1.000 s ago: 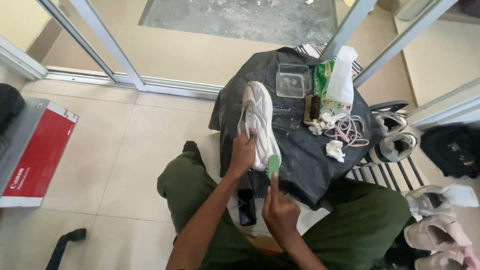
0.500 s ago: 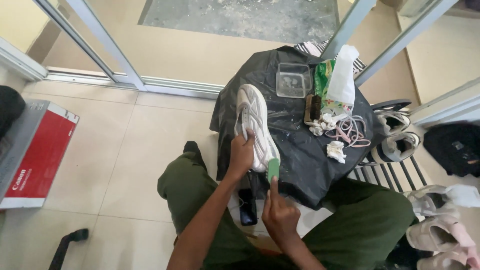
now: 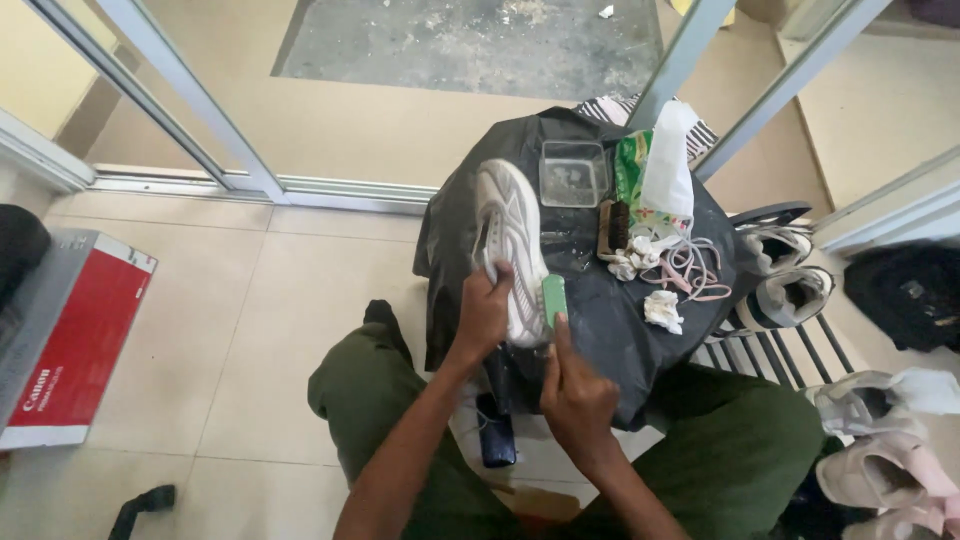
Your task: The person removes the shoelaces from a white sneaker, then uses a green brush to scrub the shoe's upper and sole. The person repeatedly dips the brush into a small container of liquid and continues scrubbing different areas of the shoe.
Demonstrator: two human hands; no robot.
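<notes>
Holding the white sneaker (image 3: 512, 245) near its heel end, your left hand (image 3: 484, 312) is wrapped around the upper, fingers closed on the soft side. The shoe looks light and a little springy; the upper will give under pressure, while the sole is stiffer, so I judge the firm grip belongs at the heel and the sole edge, not on the mesh. It lies with the toe pointing away from you, on the black plastic sheet (image 3: 600, 330) that covers the desk.

Just beside it, your right hand (image 3: 575, 395) is closed on a small green brush (image 3: 553, 298), the forefinger stretched along its back. The brush head touches the shoe's right side near the heel, as far as I can tell. The sheet looks wet and shiny, so the shoe may slide on it.

Further from your hands stand a clear plastic tub (image 3: 573, 173), a dark wooden brush (image 3: 613, 228), loose laces (image 3: 685, 265), crumpled tissues (image 3: 663, 308) and a white bottle (image 3: 668, 170). More shoes (image 3: 790, 290) wait at your right.
</notes>
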